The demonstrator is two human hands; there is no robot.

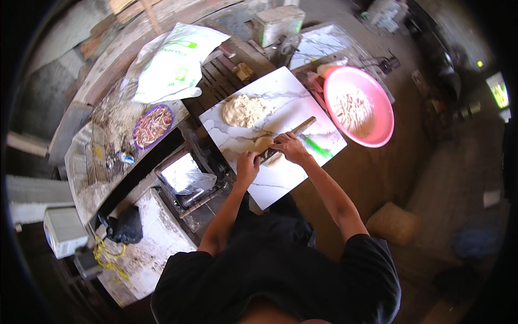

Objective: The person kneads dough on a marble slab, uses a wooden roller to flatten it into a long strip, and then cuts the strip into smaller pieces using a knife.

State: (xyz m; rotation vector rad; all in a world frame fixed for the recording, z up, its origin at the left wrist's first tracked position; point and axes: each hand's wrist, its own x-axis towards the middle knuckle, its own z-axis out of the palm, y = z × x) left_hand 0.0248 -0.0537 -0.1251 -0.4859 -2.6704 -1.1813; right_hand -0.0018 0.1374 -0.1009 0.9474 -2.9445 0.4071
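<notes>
On a white marble-patterned board [280,186] lies a wooden rolling stick [303,126], slanting from near left to far right. My left hand [248,166] is closed around its near end. My right hand [290,148] grips it further along, fingers curled over the wood. A small round of pale dough [263,143] lies against the stick between the hands, partly covered. Beyond it rests a larger, lumpy mass of dough [245,111] with crumbly bits. A bright green object [317,146], perhaps a knife handle, lies right of my right hand.
A pink basin [386,121] with many pale strips stands right of the board. To the left are a purple-rimmed tray [135,135] of reddish-brown strips, a white printed sack [175,65], a black plastic bag [127,225] and a metal frame holding clear plastic [194,183].
</notes>
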